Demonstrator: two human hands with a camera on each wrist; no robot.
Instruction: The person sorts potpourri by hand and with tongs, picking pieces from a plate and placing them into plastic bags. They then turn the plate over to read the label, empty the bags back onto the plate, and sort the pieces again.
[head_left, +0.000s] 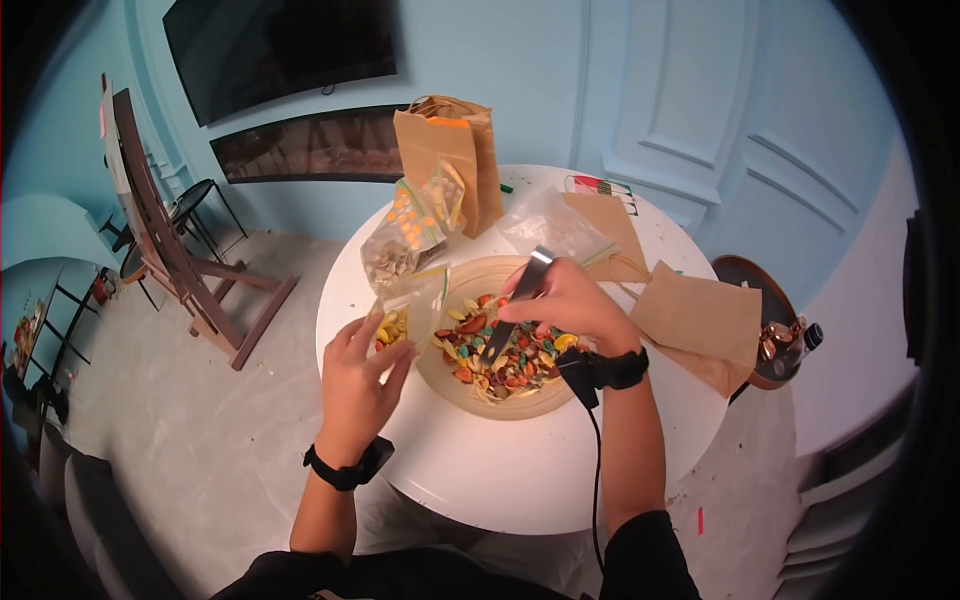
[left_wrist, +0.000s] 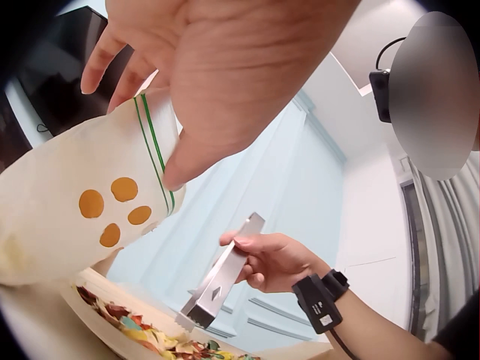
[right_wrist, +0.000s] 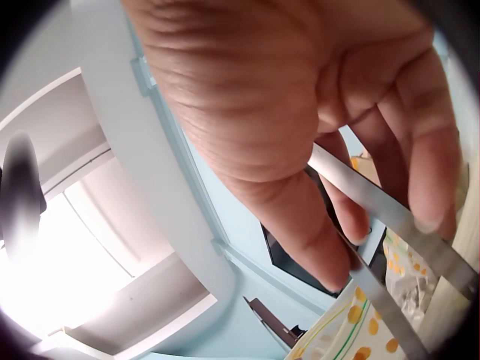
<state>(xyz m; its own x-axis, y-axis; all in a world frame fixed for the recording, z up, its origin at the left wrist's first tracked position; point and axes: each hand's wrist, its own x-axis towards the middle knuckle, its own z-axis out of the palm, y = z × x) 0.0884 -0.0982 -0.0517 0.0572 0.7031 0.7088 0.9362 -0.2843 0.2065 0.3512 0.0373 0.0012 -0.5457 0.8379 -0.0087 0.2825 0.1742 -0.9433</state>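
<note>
Left hand [head_left: 358, 395]: thumb and fingertips pinch the mouth of a clear plastic zip bag with orange dots and a green seal line [head_left: 428, 298]. The bag is beside the left rim of a round, pale wooden bowl [head_left: 510, 411], its upper part close above that rim; yellow pieces show within it. Right hand [head_left: 580, 305]: thumb and fingers grip long silver metal tongs [head_left: 516, 306], slanting down over the bowl, tips at the mixed red, yellow and green dried pieces [head_left: 512, 362]; contact there cannot be told. Tong arms are apart.

Edges: bowl well inside the near edge of the round white table [head_left: 455, 470]; bare tabletop between. Behind the zip bag, a dotted plastic pouch [head_left: 410, 222] and an upright brown paper bag [head_left: 445, 150] stand close together. Crumpled clear plastic [head_left: 555, 225] lies beyond the bowl; a flat brown paper bag [head_left: 700, 322] reaches the right table edge.

Room: pale blue panelled wall [head_left: 520, 60], black screen [head_left: 285, 50], brown wooden easel [head_left: 165, 235] on grey floor [head_left: 190, 420]
</note>
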